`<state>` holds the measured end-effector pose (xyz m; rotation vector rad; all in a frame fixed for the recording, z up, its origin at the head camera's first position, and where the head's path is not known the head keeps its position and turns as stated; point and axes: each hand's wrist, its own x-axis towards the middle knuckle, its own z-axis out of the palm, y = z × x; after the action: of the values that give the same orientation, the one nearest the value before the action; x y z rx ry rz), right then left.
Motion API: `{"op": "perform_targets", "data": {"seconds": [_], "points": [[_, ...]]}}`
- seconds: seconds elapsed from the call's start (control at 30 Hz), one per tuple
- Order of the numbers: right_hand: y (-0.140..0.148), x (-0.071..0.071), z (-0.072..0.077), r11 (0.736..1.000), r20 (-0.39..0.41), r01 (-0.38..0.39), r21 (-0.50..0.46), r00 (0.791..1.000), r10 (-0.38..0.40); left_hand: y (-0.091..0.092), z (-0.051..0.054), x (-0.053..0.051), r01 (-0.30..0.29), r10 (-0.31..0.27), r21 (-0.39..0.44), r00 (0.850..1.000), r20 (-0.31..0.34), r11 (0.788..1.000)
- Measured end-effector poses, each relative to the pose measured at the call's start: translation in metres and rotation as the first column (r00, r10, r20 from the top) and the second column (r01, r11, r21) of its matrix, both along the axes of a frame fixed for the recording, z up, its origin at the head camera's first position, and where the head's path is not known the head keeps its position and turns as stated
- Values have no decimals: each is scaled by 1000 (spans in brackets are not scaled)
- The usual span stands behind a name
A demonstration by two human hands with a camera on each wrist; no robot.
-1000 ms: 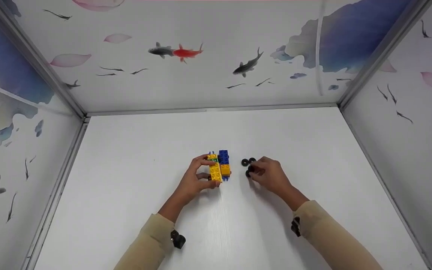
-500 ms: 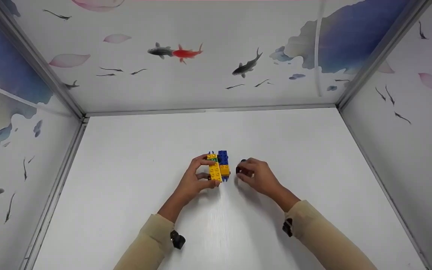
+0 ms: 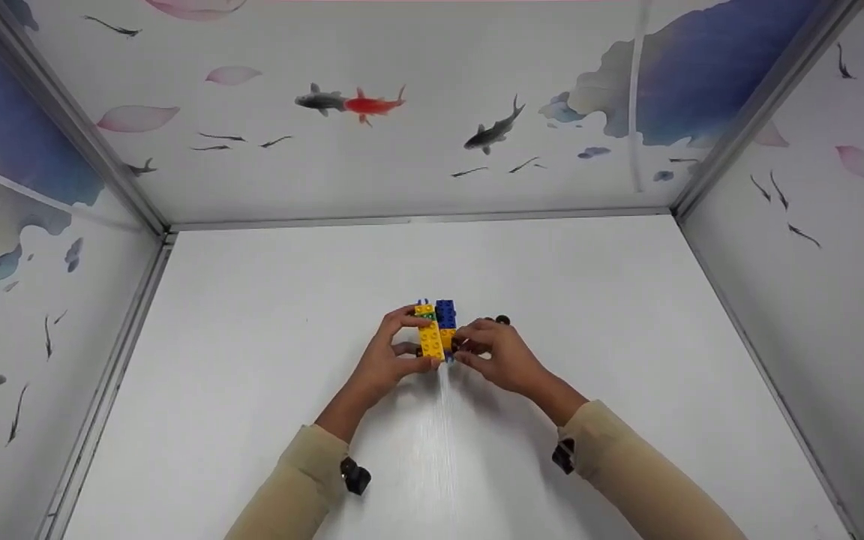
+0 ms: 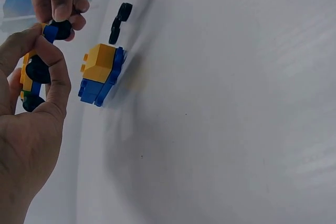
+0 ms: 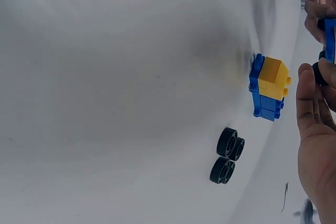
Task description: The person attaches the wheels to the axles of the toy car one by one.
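My left hand [image 3: 385,356] grips a toy brick car [image 3: 430,339] with yellow and green bricks on top, raised off the table. Black wheels [image 4: 38,70] show along its side in the left wrist view. Coming in from the right, my right hand [image 3: 508,361] pinches another black wheel [image 4: 63,30] and holds it against the car's blue base [image 4: 50,33]. Its fingers partly cover that wheel. Whether the wheel is seated on the axle I cannot tell.
A second brick car [image 5: 270,80], yellow and blue on a blue base without wheels on the side in view, stands on the white table [image 3: 267,420] just beyond the held one. Several loose black wheels [image 5: 227,142] lie to its right. Printed panels [image 3: 432,165] wall the table.
My right hand has picked up a black wheel from the loose ones and moved it left to the car. The left hand stays nearly in place with the car.
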<state>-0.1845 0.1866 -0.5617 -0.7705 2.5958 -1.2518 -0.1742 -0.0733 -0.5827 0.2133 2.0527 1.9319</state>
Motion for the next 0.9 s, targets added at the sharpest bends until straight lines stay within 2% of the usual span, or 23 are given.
{"op": "perform_targets", "data": {"seconds": [0.27,0.53,0.9], "points": [[-4,4,0,999,32,-29,-38,999,30,0,-2,1,2,-2,21,1000,6,1000],[-5,6,0,998,37,-29,-63,999,31,1,1,1,2,-2,25,1000,5,1000],[-10,7,2,999,44,31,-33,999,-29,0,-1,-2,-23,23,24,999,27,999]]}}
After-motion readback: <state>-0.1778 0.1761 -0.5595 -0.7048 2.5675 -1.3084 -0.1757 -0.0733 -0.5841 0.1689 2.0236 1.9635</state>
